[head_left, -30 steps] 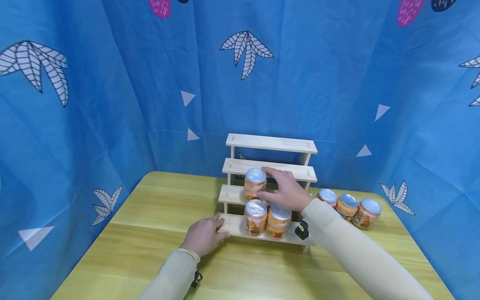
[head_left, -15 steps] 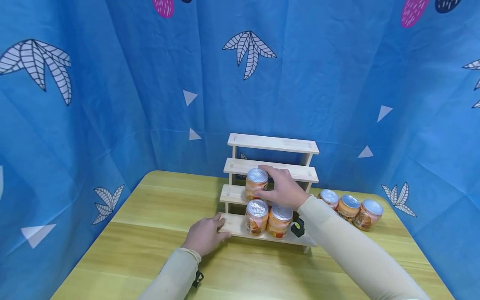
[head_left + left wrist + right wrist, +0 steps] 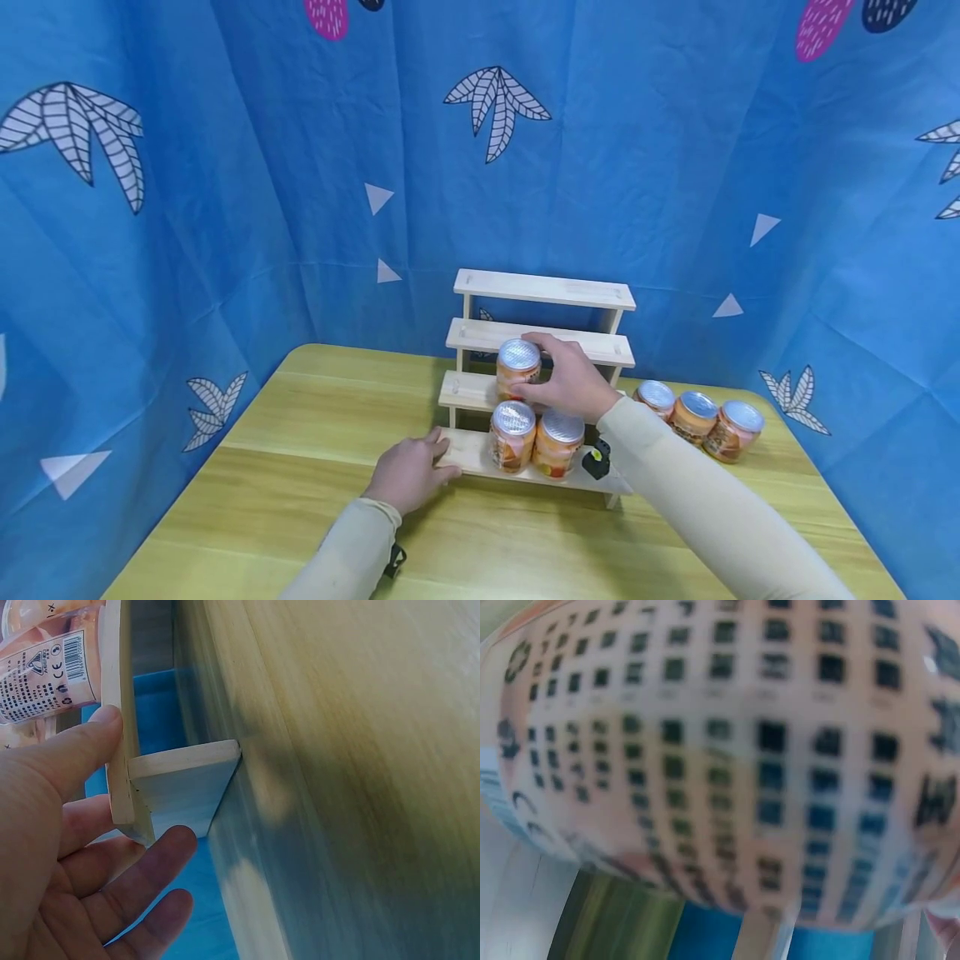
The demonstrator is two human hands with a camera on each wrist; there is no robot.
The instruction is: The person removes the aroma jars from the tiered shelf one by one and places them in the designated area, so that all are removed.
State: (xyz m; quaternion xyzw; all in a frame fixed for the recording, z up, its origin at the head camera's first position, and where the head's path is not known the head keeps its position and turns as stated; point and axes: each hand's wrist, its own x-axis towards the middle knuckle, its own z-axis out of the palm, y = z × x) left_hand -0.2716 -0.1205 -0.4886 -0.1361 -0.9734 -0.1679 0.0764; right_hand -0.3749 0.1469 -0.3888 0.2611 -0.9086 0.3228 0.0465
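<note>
My right hand point(image 3: 573, 377) holds an orange-labelled can point(image 3: 517, 367) with a silver lid at the second-lowest step of a pale wooden stepped rack point(image 3: 543, 286). Fingers and thumb sit on the can's right and front sides; its base is partly hidden. In the right wrist view that can's printed label point(image 3: 720, 750) fills most of the picture, with a fingertip at the edge. My left hand point(image 3: 408, 472) grips the left end of the lowest step point(image 3: 461, 450); in the left wrist view the thumb lies on top of the board point(image 3: 118, 690). Two similar cans, one left point(image 3: 513, 435) and one right point(image 3: 558, 443), stand on that step.
Three more cans point(image 3: 693, 414) stand in a row on the wooden table point(image 3: 330, 392), right of the rack and partly behind my right sleeve. A blue patterned cloth point(image 3: 637, 167) hangs close behind and at both sides.
The can in my right hand has shifted slightly to the right along the second-lowest step. My left hand keeps its grip on the rack. The view has shifted a little.
</note>
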